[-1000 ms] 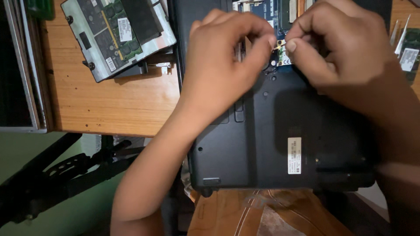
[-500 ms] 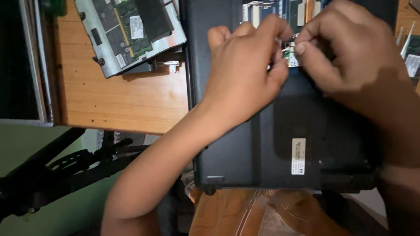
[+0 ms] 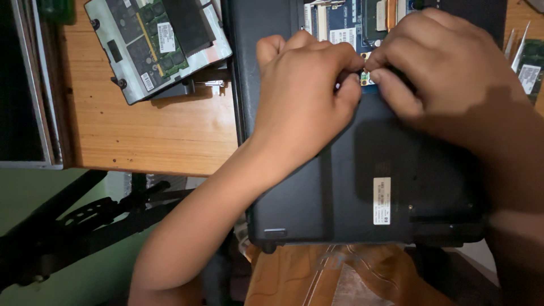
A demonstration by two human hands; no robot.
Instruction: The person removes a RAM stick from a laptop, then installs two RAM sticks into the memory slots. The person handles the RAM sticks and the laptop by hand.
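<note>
Item: black laptop [image 3: 340, 187], lying underside up on a wooden bench [image 3: 153, 136], near edge overhanging toward the person. The service bay along its far edge is open, exposing a blue circuit board [image 3: 345, 22].

Step in hand, as judged: working a small part [image 3: 365, 76] loose or into place at the lip of the open bay. The next move would call for a fine, steady pinch with little force, since the part is tiny and sits right against the board.

Left hand [image 3: 306, 107]: curled, fingers [image 3: 348, 90] pinched nearly closed at the bay lip; whether they hold the part cannot be told.
Right hand [image 3: 447, 85]: fingers bent down, tips meeting the left hand's at the same spot; grasp likewise cannot be told.

The part shows as a pale speck between the two sets of fingertips, touching or almost touching both.

Left of the laptop: a removed cover panel carrying green memory modules [image 3: 153, 45]. Right of the laptop: another green module [image 3: 530, 68].
</note>
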